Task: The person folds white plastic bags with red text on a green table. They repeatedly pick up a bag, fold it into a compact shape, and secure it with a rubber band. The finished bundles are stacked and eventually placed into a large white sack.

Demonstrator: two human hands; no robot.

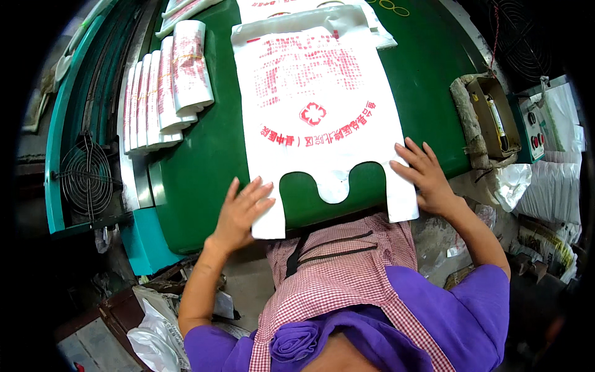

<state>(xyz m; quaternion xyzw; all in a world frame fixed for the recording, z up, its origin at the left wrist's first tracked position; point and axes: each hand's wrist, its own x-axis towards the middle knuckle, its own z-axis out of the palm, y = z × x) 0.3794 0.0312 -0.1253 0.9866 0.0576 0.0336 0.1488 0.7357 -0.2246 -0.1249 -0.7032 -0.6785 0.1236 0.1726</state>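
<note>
A white plastic vest-style carrier bag (322,149) with red print lies flat on the green work surface, its two handles toward me. It may be a stack of bags; I cannot tell how many layers. My left hand (243,209) rests with spread fingers on the left handle. On the outer edge of the right handle lies my right hand (427,177), its fingers stretched out too. Between the handles a rounded tab points at me, and the green surface shows through the cut-outs on both sides of it.
Rolled bundles of printed bags (189,68) stand in a row at the left, some banded. More bags lie beyond the flat one, near yellow rubber bands (393,7). At the right edge sits an open box (496,118) holding a marker, beside a control panel (534,130).
</note>
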